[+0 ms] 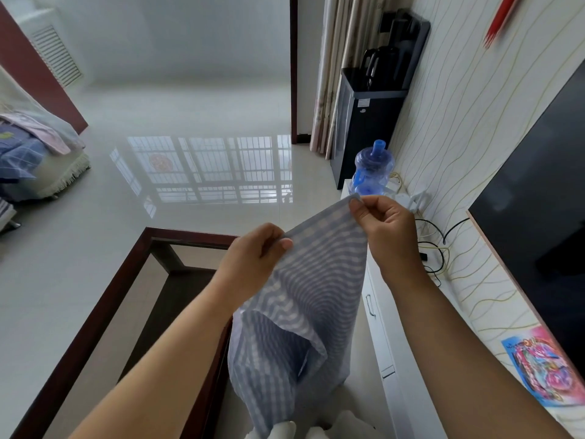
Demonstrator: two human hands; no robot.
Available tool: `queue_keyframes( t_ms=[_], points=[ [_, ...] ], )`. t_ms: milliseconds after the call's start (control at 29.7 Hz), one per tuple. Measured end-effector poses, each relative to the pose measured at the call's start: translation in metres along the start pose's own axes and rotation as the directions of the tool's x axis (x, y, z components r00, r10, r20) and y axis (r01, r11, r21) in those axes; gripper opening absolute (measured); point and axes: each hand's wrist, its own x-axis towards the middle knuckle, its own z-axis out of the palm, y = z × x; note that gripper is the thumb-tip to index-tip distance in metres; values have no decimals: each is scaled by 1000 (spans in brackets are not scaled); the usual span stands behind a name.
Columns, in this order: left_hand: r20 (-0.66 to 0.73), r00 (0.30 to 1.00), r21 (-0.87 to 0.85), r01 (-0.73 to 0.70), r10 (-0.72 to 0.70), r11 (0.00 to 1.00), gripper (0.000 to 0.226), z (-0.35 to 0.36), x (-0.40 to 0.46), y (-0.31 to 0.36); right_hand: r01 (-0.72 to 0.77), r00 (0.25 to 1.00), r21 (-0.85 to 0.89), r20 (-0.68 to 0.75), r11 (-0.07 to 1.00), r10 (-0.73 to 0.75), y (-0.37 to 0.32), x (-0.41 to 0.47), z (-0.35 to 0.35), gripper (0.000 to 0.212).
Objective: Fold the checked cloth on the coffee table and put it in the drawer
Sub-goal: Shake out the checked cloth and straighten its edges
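Observation:
The blue-and-white checked cloth (304, 299) hangs in the air in front of me, held up by its top edge. My left hand (256, 248) pinches the near top corner. My right hand (386, 226) pinches the far top corner, higher and further right. The cloth's lower part droops in folds down to the bottom of the view. The glass-topped coffee table with a dark wood frame (126, 267) is below and to the left of the cloth. A white drawer front with a metal handle (370, 305) shows just right of the cloth; it looks shut.
The white cabinet (408, 391) runs along the right wall under a dark TV screen (538, 201). On its far end stand a blue water jug (373, 169), plugs and cables (433, 248). A black water dispenser (373, 99) is beyond. A sofa with clothes (28, 147) is at left.

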Motion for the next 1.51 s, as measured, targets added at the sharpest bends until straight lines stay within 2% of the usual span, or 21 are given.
queue_keyframes(
  t_ms=[101,202,370,437,538,605,672,740,807,840,975,1042,1109,1177,1210,1311,1378,1446,1513],
  points=[
    [-78,995,-69,51,-57,996,26,22,-14,-23,-1,999,-18,-47,1000,0,-7,9,5,10],
    [-36,990,-167,125,-133,978,31,42,-30,-50,0,997,-31,-81,1000,-2,-14,17,10,13],
    [80,970,-396,241,-228,886,14,63,-52,-66,23,994,-58,-107,998,-29,-25,26,17,15],
    [73,969,-374,247,-237,894,18,65,-51,-67,35,993,-70,-109,997,-43,-26,29,17,12],
    [-103,986,-236,102,-129,966,31,66,-45,-69,32,988,-80,-150,996,-44,-30,35,11,14],
    [-130,990,-191,37,-63,981,38,64,-40,-66,36,987,-84,-153,996,-49,-35,38,6,15],
    [-5,999,-228,49,-51,973,45,63,-34,-58,63,990,-103,-120,993,-75,-40,37,5,11],
    [164,981,-348,156,-103,924,77,62,-28,-53,93,992,-116,-76,989,-102,-44,33,6,7],
    [268,946,-401,282,-182,872,111,63,-20,-56,117,992,-118,-41,986,-123,-47,30,5,9],
    [302,936,-382,292,-180,877,111,61,-18,-59,127,991,-117,-29,985,-131,-48,29,4,11],
    [246,967,-368,153,-63,917,50,49,-18,-65,149,988,-105,-24,983,-152,-54,28,-3,15],
    [197,977,-283,134,-79,950,28,51,-19,-69,152,988,-85,-25,985,-154,-55,28,-5,16],
    [116,984,-221,160,-137,962,19,58,-21,-77,163,986,-75,-22,984,-165,-56,27,-4,15],
    [56,982,-251,187,-179,950,28,61,-24,-82,174,984,-69,-29,982,-176,-58,27,-3,14],
    [88,979,-306,202,-184,930,41,62,-26,-83,174,984,-67,-36,983,-177,-59,27,-3,14],
    [364,915,-514,354,-175,782,77,63,-33,-89,166,983,-60,-71,984,-170,-61,30,-4,11],
    [420,881,-490,423,-218,762,87,64,-39,-97,165,981,-63,-92,984,-170,-62,32,-7,11],
    [388,888,-469,420,-245,777,86,65,-45,-108,161,980,-57,-108,985,-166,-61,34,-10,11],
    [354,896,-505,425,-269,751,57,68,-50,-110,148,981,-55,-119,988,-153,-59,35,-12,10]
  ],
)
